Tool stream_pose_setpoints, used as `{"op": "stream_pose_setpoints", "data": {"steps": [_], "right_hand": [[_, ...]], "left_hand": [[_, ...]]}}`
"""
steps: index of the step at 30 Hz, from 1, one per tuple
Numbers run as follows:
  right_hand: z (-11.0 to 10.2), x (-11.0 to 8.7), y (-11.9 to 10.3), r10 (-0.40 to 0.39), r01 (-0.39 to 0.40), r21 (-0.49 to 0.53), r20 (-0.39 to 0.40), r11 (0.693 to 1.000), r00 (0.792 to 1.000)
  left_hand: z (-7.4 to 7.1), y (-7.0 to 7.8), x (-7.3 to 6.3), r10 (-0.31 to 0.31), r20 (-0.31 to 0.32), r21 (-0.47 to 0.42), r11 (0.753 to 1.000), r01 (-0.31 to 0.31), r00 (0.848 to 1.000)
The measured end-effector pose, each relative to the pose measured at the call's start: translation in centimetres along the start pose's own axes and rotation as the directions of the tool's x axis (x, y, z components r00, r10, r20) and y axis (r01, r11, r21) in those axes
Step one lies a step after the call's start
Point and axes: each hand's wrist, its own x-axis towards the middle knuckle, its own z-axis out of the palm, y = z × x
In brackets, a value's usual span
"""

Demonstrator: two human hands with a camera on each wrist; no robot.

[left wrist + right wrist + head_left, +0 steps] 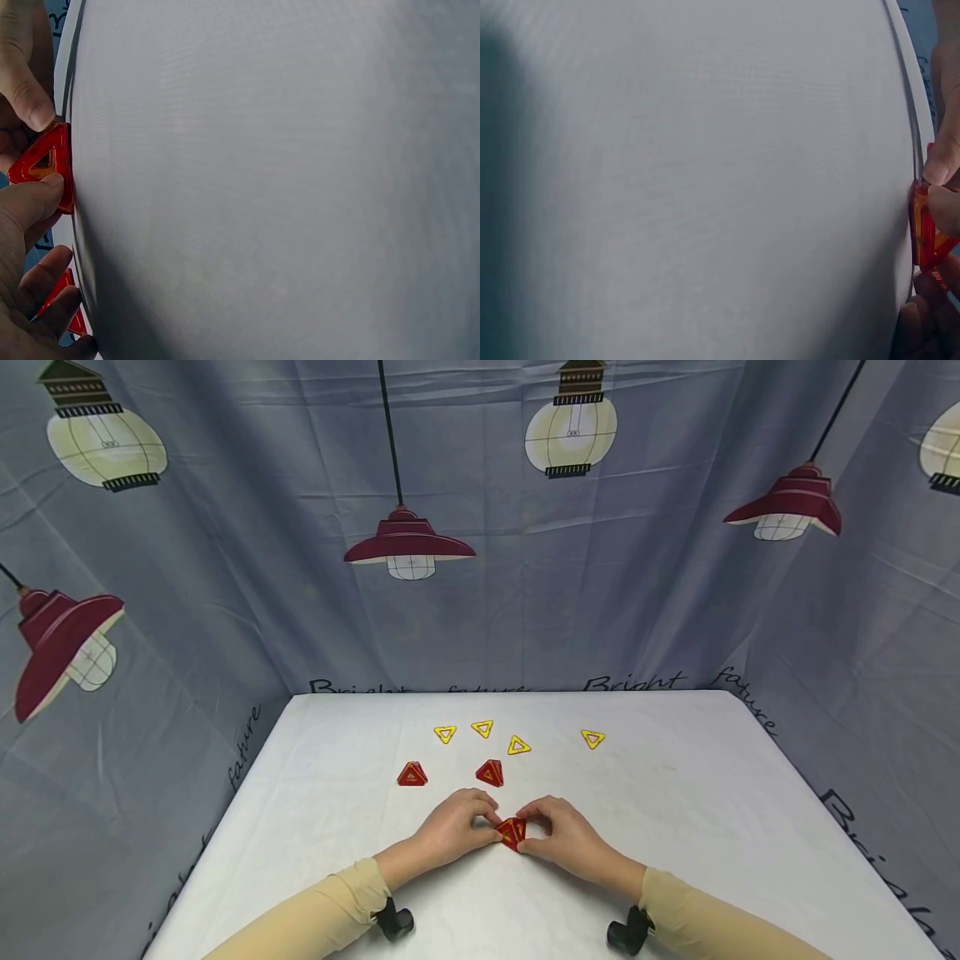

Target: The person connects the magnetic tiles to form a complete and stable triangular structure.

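Observation:
Near the middle of the table, a small red pyramid of triangular tiles (pixel 512 832) sits between both hands. My left hand (pixel 457 827) pinches its left side, thumb toward me and fingers behind. On the other side my right hand (pixel 562 835) grips it between thumb and fingertips. The left wrist view shows a red triangular face with an open centre (pixel 46 166) and orange behind it. Red and orange edges of the pyramid (pixel 924 232) show at the rim of the right wrist view, partly covered by fingers.
Two more red pyramids stand beyond the hands, one at left (pixel 412 774) and one nearer the middle (pixel 491 772). Several flat yellow triangle frames lie farther back, one of them off to the right (pixel 592 739). A grey printed curtain (pixel 480 627) surrounds the white table (pixel 720 810).

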Motion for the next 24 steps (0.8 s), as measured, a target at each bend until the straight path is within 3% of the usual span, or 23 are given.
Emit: {"op": "stream_pose_setpoints", "data": {"steps": [7,24], "right_hand": [[0.09,-0.07,0.34,-0.053,0.053,-0.109,-0.001,0.993,0.999],[-0.03,-0.45,-0.29,-0.061,0.058,-0.172,-0.014,0.983,0.998]], "left_hand": [[0.0,-0.06,-0.02,0.001,0.006,-0.004,1.0,-0.001,1.0],[0.06,0.14,-0.04,-0.006,0.008,0.032,0.999,0.006,1.0]]}}
